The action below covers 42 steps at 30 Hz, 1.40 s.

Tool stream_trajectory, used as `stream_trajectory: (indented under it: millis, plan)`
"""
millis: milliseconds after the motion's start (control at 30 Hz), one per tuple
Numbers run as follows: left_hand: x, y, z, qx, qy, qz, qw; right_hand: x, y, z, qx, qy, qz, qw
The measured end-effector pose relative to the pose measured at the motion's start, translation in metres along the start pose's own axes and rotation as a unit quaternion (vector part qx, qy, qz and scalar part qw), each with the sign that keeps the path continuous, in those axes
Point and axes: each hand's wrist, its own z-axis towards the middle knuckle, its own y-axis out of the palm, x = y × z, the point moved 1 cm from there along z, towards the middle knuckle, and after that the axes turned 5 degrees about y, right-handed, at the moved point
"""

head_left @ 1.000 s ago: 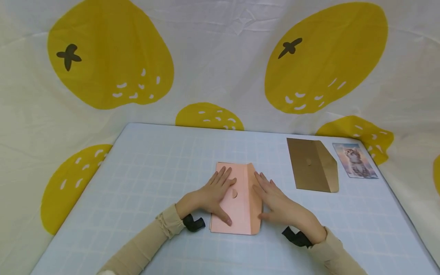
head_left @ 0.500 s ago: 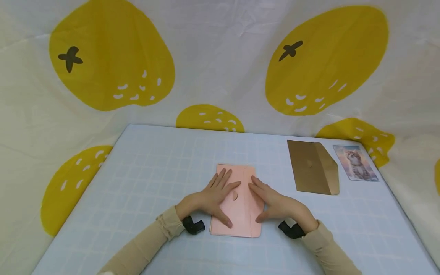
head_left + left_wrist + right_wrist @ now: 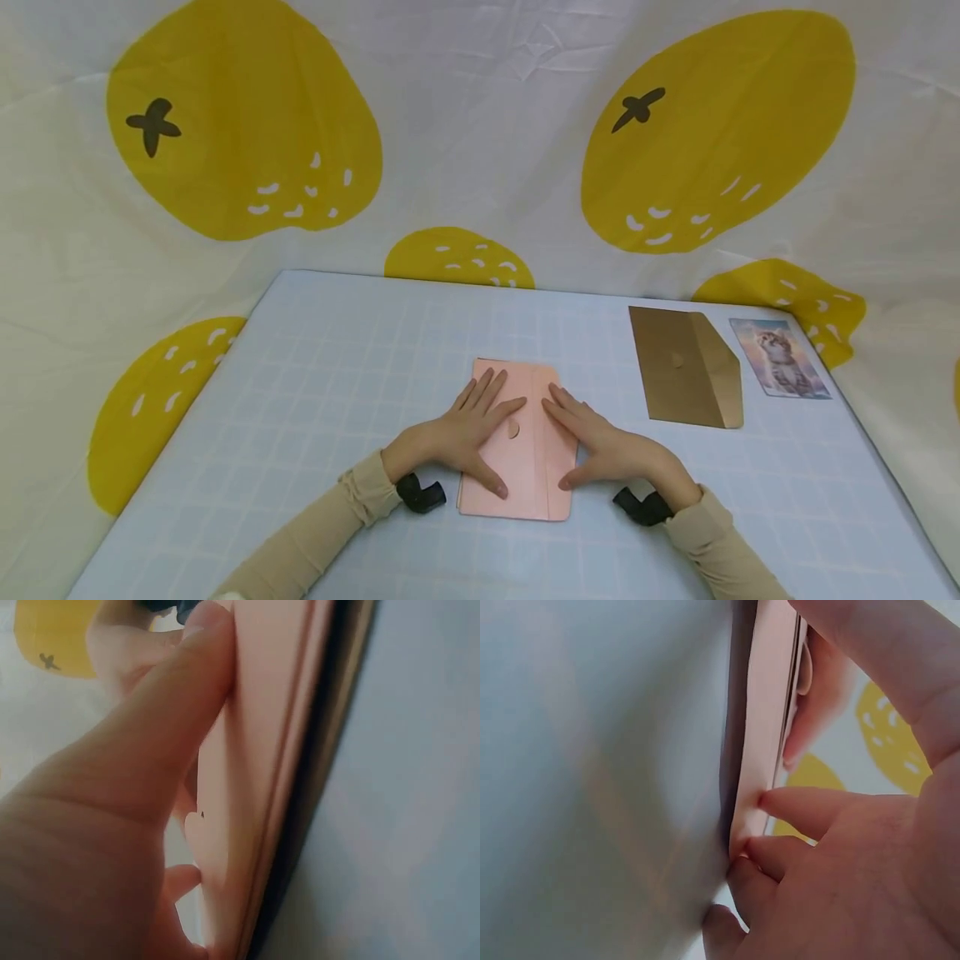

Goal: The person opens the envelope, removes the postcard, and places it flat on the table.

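Note:
A pink envelope (image 3: 519, 492) lies in the middle of the table in the head view, its flap (image 3: 557, 492) spread flat to the right. A small half-round tab (image 3: 513, 428) shows on its body. My left hand (image 3: 459, 435) rests on the left part, fingers and thumb spread. From the right, my right hand (image 3: 609, 448) touches the flap with its fingertips, thumb near the flap's outer edge. In the left wrist view, layered pink edges (image 3: 289, 742) show with a dark, gold-lined edge (image 3: 341, 690) beneath. The right fingers (image 3: 810, 810) meet the pink edge in the right wrist view.
A gold-brown envelope (image 3: 671, 367) with its flap open to the right lies at the back right of the pale checked table (image 3: 337, 350). Beside it, near the table's right edge, is a kitten picture card (image 3: 780, 358). A fruit-print curtain (image 3: 480, 125) hangs behind.
The pink envelope's flap, raised and shaded a second ago, now lies flat. My right hand has shifted slightly left over it. The left hand has stayed in place.

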Motion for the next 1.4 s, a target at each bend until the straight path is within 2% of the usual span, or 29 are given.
stream_trajectory:
  millis: [267,467,600,767,900,1200,1400]
  plan:
    - [0.006,-0.007,0.000,-0.012,-0.022,-0.003,0.9997,0.001,-0.001,0.002,0.003,-0.005,-0.001,1.0000]
    - [0.016,-0.008,0.007,0.011,-0.048,0.000,0.9988,0.002,0.000,0.001,0.007,-0.013,-0.007,0.9999]
    - [0.024,-0.009,0.013,0.021,-0.070,0.014,0.9972,0.002,0.000,0.001,0.005,-0.015,-0.011,0.9998]
    - [0.033,-0.009,0.019,0.015,-0.099,0.042,0.9941,0.002,0.000,0.001,0.006,-0.022,-0.009,0.9997]
    - [0.040,-0.008,0.023,0.013,-0.115,0.044,0.9923,0.001,0.000,0.000,0.010,-0.027,-0.006,0.9996]
    - [0.047,-0.001,0.026,0.013,-0.132,0.088,0.9873,0.001,0.001,0.000,0.014,-0.030,-0.011,0.9994]
    - [0.048,0.001,0.026,0.026,-0.131,0.086,0.9874,0.001,0.001,0.002,0.010,-0.019,-0.012,0.9997]
